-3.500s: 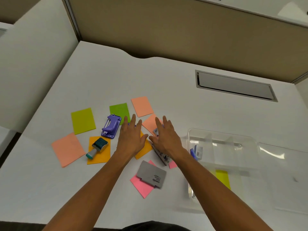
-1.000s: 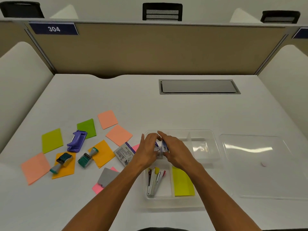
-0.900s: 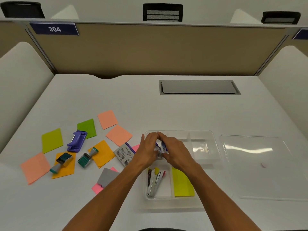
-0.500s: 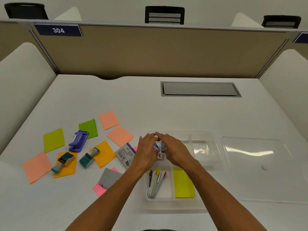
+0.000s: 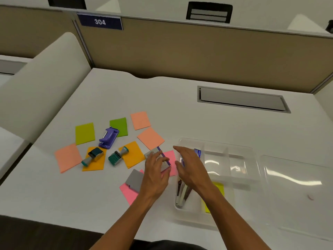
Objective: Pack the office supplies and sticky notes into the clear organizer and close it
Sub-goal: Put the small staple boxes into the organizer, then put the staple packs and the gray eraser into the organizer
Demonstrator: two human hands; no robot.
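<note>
Both hands have left the organizer's back-left compartment since half a second ago and swung left. Left to right on the white tabletop (image 5: 180, 109): a salmon square sticky note (image 5: 68, 157) at far left; a lime-green sticky note (image 5: 85, 133); an orange sticky note (image 5: 94, 164) with a teal-and-chrome self-inking stamp (image 5: 92, 156) lying on it; a purple plastic hole punch (image 5: 109, 138) partly over a darker green sticky note (image 5: 120, 125); a second teal stamp (image 5: 118, 156) lying across another orange sticky note (image 5: 134, 155); two more salmon notes behind, one (image 5: 140, 120) farther back, one (image 5: 151, 138) nearer. A grey flat card case (image 5: 134, 180) lies on a pink sticky note (image 5: 128, 193). Left hand (image 5: 156, 175) rests on a small white-and-purple staple box (image 5: 155, 152), fingers bent over it; whether it grips the box, cannot tell. Another pink note (image 5: 172, 157) lies under and beside that box. Right hand (image 5: 191, 168) hovers over the left edge of the clear plastic divided organizer (image 5: 239, 154), fingers straight and spread, holding nothing. Inside the organizer: small blue-labelled boxes (image 5: 198, 152) in the back-left compartment, metal staplers (image 5: 182, 194) in the front-left one, a yellow sticky note pad (image 5: 219, 188) in the next. Clear flat lid (image 5: 297, 192) lies on the tabletop just right of the organizer, off it.
</note>
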